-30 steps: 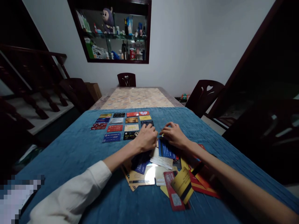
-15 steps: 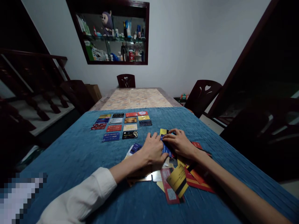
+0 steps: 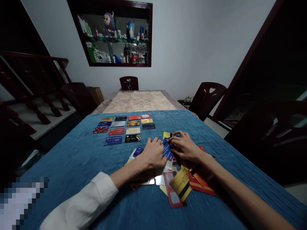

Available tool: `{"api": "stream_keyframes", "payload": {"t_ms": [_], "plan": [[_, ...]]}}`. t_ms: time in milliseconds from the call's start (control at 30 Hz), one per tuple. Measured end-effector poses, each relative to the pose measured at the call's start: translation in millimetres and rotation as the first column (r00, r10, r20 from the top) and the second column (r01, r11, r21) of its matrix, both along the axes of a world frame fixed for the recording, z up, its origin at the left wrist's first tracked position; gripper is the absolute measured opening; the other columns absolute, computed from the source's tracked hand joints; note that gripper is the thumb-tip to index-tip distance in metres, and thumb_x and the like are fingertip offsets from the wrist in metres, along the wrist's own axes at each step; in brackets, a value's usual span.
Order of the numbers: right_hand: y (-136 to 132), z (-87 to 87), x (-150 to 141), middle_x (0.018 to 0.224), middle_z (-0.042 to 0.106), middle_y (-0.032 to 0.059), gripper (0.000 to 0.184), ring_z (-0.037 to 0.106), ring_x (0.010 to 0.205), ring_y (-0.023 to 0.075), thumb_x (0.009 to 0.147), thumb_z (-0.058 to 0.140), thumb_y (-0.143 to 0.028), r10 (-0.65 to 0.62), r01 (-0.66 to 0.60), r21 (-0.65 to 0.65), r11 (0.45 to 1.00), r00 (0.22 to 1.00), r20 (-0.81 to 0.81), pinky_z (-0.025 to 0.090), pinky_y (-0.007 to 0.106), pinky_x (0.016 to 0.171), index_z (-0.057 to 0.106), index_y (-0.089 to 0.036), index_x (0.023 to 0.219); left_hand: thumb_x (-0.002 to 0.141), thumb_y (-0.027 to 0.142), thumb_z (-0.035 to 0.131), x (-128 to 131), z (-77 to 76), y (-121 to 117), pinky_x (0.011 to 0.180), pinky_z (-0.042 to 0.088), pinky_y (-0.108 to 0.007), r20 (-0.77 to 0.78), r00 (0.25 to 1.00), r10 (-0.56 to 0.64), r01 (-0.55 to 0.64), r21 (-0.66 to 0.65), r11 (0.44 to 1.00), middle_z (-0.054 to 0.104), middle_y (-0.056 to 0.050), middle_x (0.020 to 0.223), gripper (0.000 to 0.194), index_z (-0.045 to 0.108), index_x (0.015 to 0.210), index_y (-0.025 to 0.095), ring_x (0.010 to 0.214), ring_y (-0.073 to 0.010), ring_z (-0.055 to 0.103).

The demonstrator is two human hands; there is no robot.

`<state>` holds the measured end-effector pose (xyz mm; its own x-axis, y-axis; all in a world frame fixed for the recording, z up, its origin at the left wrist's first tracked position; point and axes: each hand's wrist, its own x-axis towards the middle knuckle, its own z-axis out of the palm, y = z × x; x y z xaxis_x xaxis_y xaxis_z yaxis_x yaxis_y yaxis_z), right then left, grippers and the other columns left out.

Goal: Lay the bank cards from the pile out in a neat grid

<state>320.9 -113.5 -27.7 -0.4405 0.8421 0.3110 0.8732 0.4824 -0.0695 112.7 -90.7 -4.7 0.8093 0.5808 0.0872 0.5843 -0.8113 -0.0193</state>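
A table covered with a blue cloth (image 3: 79, 159) is shown from above and behind the hands. At far left, a dark wooden stair railing (image 3: 35, 83) is seen beside the table. On the left part of the cloth, a grid of cards (image 3: 124, 127) is laid face up in neat rows, each card lying flat and apart from its neighbours; a blue card (image 3: 113, 140) is placed at the near left corner of this grid. Nearer the middle, the left hand (image 3: 152, 154), extended from a white sleeve (image 3: 83, 204), is rested palm down on a loose pile of cards (image 3: 175, 182), with its fingers curled loosely and its fingertips laid against a blue card with white print (image 3: 167, 150). That card is held tilted between the two hands at the far edge of the pile, just beside a yellow card (image 3: 167, 135). The right hand (image 3: 185, 147), on a bare forearm, is set just right of it, with thumb and fingers pinched on the blue card's right edge. In the pile, a gold card with a black stripe (image 3: 181, 184) is seen lying over a red card (image 3: 172, 193). Beyond the cloth, bare tabletop (image 3: 140, 100), dark chairs (image 3: 208, 97) and a wall cabinet (image 3: 115, 35) are visible.
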Motion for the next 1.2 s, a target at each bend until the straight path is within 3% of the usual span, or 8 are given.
{"api": "stream_keyframes", "payload": {"t_ms": [167,333,433,600,767,933,1200], "plan": [[-2,3.9,1,0.119,0.069,0.0083,0.029,0.044,0.120,0.0309,0.083,0.064,-0.031,0.027,-0.028,-0.049,0.998,1.000,-0.009,0.031,0.050,0.095,0.068,-0.025,0.111,0.083,0.037,0.054,-1,-3.3,3,0.088,0.044,-0.048,0.002,1.000,-0.019,0.019,0.001,1.000,0.067,-0.017,0.105,0.030,0.066,0.097,0.014,0.105,-0.0327,0.056],[-3,6.5,4,0.122,0.068,0.0086,0.034,0.044,0.121,0.0312,0.084,0.063,-0.035,0.034,-0.035,-0.069,0.997,0.999,-0.009,0.033,0.050,0.094,0.068,-0.027,0.116,0.082,0.027,0.051,-1,-1.8,7,0.085,0.044,-0.047,-0.014,1.000,-0.020,0.020,0.004,1.000,0.071,-0.016,0.092,0.022,0.069,0.085,0.015,0.092,-0.0298,0.062],[1,4.5,5,0.119,0.069,0.0087,0.033,0.046,0.120,0.0301,0.085,0.061,-0.029,0.034,-0.035,-0.049,0.998,0.999,-0.019,0.033,0.048,0.094,0.068,-0.028,0.117,0.084,0.026,0.048,-2,2.3,8,0.084,0.043,-0.048,-0.025,1.000,-0.013,0.013,-0.005,1.000,0.071,-0.017,0.088,0.024,0.069,0.082,0.014,0.088,-0.0296,0.063],[6,-6.3,1,0.108,0.072,0.0070,0.029,0.050,0.114,0.0261,0.086,0.054,-0.015,0.000,0.003,0.051,0.999,0.998,-0.071,0.034,0.044,0.092,0.070,-0.025,0.108,0.087,0.022,0.046,-3,7.9,9,0.084,0.041,-0.045,-0.018,1.000,-0.021,0.021,0.007,1.000,0.071,-0.015,0.091,0.023,0.068,0.089,0.015,0.093,-0.0287,0.062],[7,-11.3,-5,0.100,0.073,0.0079,0.022,0.053,0.107,0.0258,0.092,0.051,-0.020,-0.065,0.091,0.135,0.987,0.980,-0.186,0.035,0.042,0.089,0.071,-0.023,0.102,0.091,0.020,0.044,-5,12.2,15,0.085,0.040,-0.043,0.021,1.000,0.012,-0.013,0.044,0.999,0.070,-0.014,0.094,0.025,0.068,0.090,0.014,0.096,-0.0276,0.061],[9,-11.6,-5,0.098,0.071,0.0086,0.021,0.056,0.104,0.0251,0.091,0.053,-0.022,-0.111,0.148,0.126,0.981,0.958,-0.264,0.038,0.040,0.087,0.071,-0.023,0.102,0.092,0.014,0.042,-9,11.0,24,0.082,0.039,-0.038,0.095,0.994,0.051,-0.052,0.009,0.999,0.069,-0.012,0.095,0.026,0.069,0.091,0.016,0.095,-0.0243,0.059],[9,-12.7,-5,0.101,0.068,0.0092,0.029,0.057,0.102,0.0250,0.083,0.057,-0.015,-0.129,0.156,0.094,0.983,0.961,-0.246,0.040,0.039,0.086,0.069,-0.022,0.109,0.087,0.009,0.045,-14,0.0,38,0.081,0.040,-0.036,0.191,0.980,0.060,-0.055,-0.035,0.998,0.071,-0.009,0.098,0.030,0.071,0.100,0.018,0.097,-0.0244,0.059]]}}
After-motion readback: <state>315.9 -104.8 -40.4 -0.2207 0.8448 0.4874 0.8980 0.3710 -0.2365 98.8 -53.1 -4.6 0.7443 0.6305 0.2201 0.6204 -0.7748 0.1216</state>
